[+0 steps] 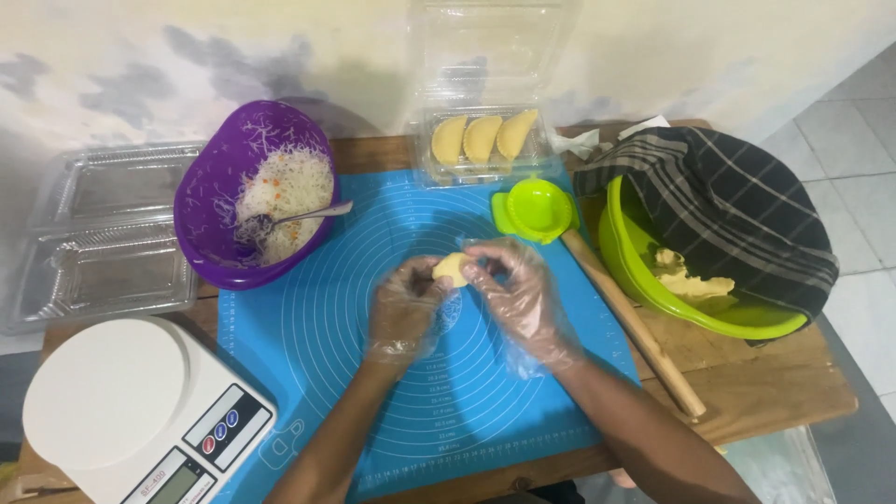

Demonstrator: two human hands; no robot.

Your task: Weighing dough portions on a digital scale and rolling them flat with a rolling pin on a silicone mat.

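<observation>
Your left hand (403, 313) and right hand (519, 291), both in clear plastic gloves, together pinch a small piece of yellow dough (452, 269) over the middle of the blue baking mat (327, 373) — fingers closed on it. A purple bowl (210, 201) of shredded filling sits left — a green dumpling press (537, 210) just beyond your hands
</observation>
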